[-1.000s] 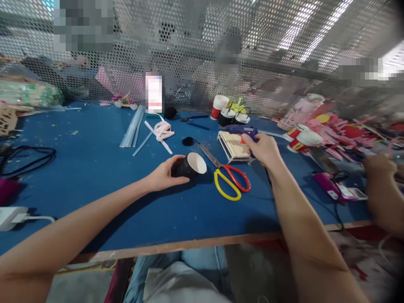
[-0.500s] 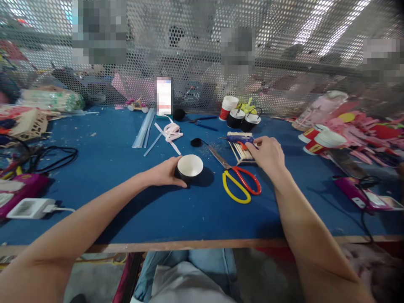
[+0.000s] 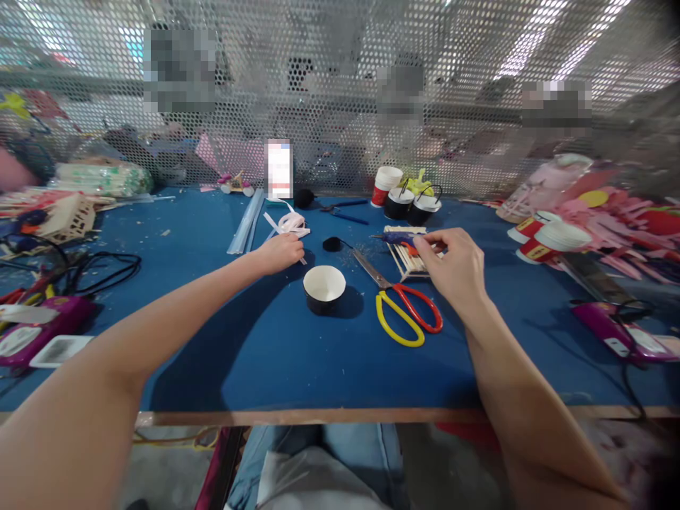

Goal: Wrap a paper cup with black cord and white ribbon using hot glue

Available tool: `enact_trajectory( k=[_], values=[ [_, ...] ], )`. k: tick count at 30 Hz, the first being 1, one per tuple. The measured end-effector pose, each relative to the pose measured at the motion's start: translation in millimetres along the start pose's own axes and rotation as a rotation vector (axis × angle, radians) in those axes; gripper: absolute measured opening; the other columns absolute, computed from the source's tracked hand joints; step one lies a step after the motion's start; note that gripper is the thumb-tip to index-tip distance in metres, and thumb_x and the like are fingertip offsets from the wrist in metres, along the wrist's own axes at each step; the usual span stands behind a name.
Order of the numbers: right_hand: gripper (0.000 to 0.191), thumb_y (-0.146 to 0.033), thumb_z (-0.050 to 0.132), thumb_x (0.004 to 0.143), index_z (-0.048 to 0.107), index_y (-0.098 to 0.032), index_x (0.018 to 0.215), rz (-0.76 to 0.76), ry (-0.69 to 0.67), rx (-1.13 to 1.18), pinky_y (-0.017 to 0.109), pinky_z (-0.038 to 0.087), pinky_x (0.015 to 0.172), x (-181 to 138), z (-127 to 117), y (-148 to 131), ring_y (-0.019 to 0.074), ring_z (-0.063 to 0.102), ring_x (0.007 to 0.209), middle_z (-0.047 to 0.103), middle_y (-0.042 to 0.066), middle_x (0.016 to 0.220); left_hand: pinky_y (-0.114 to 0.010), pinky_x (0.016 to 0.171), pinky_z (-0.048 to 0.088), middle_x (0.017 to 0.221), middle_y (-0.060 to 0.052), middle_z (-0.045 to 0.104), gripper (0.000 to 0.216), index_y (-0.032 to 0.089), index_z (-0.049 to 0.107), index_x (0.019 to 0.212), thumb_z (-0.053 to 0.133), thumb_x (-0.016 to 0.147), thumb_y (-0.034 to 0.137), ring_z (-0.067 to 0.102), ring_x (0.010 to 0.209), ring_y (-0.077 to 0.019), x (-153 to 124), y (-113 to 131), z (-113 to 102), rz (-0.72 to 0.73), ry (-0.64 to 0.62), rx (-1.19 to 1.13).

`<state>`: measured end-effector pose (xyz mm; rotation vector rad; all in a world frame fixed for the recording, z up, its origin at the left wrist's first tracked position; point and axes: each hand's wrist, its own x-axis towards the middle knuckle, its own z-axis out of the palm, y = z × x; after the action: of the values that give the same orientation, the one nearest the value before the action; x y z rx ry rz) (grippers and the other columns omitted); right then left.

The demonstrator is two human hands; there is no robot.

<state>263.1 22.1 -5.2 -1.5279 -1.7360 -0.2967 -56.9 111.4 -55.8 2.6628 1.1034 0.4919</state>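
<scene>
My left hand (image 3: 281, 253) is closed over the lower end of a loosely coiled white ribbon (image 3: 292, 223), its fingertips pinched down at the tail. A small paper cup (image 3: 325, 289), black outside and white inside, stands upright in front of me, apart from both hands. To the right, my right hand (image 3: 451, 262) has its fingers closed round the rear of a blue glue gun (image 3: 398, 238) with an orange trigger. The glue gun lies over a small rack of wooden sticks (image 3: 406, 263). Scissors (image 3: 393, 294) with red and yellow handles lie between cup and rack.
Clear glue sticks (image 3: 247, 223), a lit phone (image 3: 279, 170), pliers (image 3: 340, 211) and a black disc on a stem (image 3: 332, 244) lie beyond the cup. Black cups (image 3: 398, 203) stand at the back. Purple devices (image 3: 610, 329) with cables sit at both sides.
My left hand has let go of the black cup and moved forward and left to the ribbon. The cup stays standing on the table. My right hand remains at the glue gun.
</scene>
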Motion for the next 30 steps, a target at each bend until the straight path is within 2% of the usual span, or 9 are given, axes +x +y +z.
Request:
enact_trajectory(
  k=[3, 6, 12, 15, 21, 26, 28, 30],
  values=[
    [0.015, -0.032, 0.054, 0.081, 0.06, -0.02, 0.073, -0.003, -0.001, 0.019, 0.031, 0.045, 0.067, -0.8, -1.0, -0.1, 0.0169, 0.054, 0.066, 0.058, 0.005, 0.073, -0.034, 0.08, 0.04, 0.062, -0.006, 0.057, 0.017, 0.017, 0.056, 0.052, 0.055, 0.068, 0.011, 0.055, 0.075, -0.0209, 8.0, -1.7, 1.4, -0.012, 0.049, -0.034],
    [0.015, -0.032, 0.054, 0.081, 0.059, -0.021, 0.073, -0.01, 0.003, 0.042, 0.032, 0.045, 0.066, -1.5, -1.7, -0.5, 0.017, 0.054, 0.066, 0.059, 0.004, 0.072, -0.03, 0.072, 0.04, 0.064, -0.004, 0.058, 0.009, 0.018, 0.06, 0.059, 0.057, 0.068, 0.016, 0.054, 0.069, -0.0181, 11.7, 0.4, -7.3, -0.066, 0.158, -0.07],
    [0.014, -0.032, 0.055, 0.082, 0.059, -0.021, 0.074, -0.015, -0.002, 0.117, 0.031, 0.045, 0.064, -3.0, -3.2, -4.6, 0.0165, 0.055, 0.066, 0.06, 0.004, 0.074, -0.024, 0.062, 0.039, 0.073, -0.003, 0.061, 0.019, 0.015, 0.061, 0.075, 0.051, 0.081, 0.031, 0.051, 0.063, -0.0122, 16.3, 15.1, -47.0, -0.192, 0.456, -0.184],
    [0.013, -0.031, 0.056, 0.081, 0.06, -0.021, 0.074, -0.004, -0.006, 0.165, 0.031, 0.045, 0.062, -2.7, -4.9, -8.6, 0.0161, 0.054, 0.064, 0.061, 0.005, 0.074, -0.023, 0.06, 0.04, 0.067, -0.002, 0.059, 0.013, 0.013, 0.06, 0.07, 0.061, 0.074, 0.026, 0.05, 0.061, -0.0101, 17.1, 23.1, -64.3, -0.196, 0.598, -0.437],
    [0.015, -0.032, 0.056, 0.081, 0.061, -0.02, 0.073, 0.036, -0.082, 0.259, 0.031, 0.044, 0.062, -2.2, -8.1, -18.7, 0.016, 0.055, 0.065, 0.062, 0.004, 0.075, -0.022, 0.061, 0.044, 0.066, 0.001, 0.06, 0.007, 0.013, 0.058, 0.069, 0.064, 0.072, 0.012, 0.055, 0.062, -0.0083, 9.2, 42.5, -90.1, -0.189, 0.677, -0.645],
    [0.016, -0.036, 0.058, 0.08, 0.062, -0.02, 0.078, 0.042, -0.19, 0.373, 0.03, 0.046, 0.063, -3.0, -12.7, -34.6, 0.0151, 0.055, 0.064, 0.064, 0.004, 0.077, -0.02, 0.056, 0.041, 0.06, 0.004, 0.059, 0.011, 0.01, 0.052, 0.071, 0.058, 0.078, 0.004, 0.055, 0.054, -0.0044, -7.3, 74.8, -116.7, -0.105, 0.701, -0.798],
    [0.017, -0.036, 0.058, 0.081, 0.062, -0.021, 0.086, 0.003, -0.25, 0.416, 0.031, 0.047, 0.068, -1.9, -15.5, -46.4, 0.0164, 0.058, 0.071, 0.066, 0.004, 0.084, -0.019, 0.059, 0.041, 0.063, 0.005, 0.061, 0.013, 0.01, 0.05, 0.071, 0.053, 0.081, 0.002, 0.058, 0.056, -0.0034, -15.1, 92.2, -126.0, -0.03, 0.689, -0.824],
    [0.023, -0.036, 0.058, 0.081, 0.061, -0.021, 0.098, -0.062, -0.31, 0.461, 0.034, 0.048, 0.078, -0.2, -17.6, -62.0, 0.0184, 0.06, 0.084, 0.067, 0.005, 0.098, -0.019, 0.058, 0.042, 0.068, 0.004, 0.064, 0.01, 0.01, 0.05, 0.075, 0.052, 0.084, 0.005, 0.06, 0.056, -0.0041, -22.4, 110.5, -132.9, 0.023, 0.739, -0.819]
  ],
)
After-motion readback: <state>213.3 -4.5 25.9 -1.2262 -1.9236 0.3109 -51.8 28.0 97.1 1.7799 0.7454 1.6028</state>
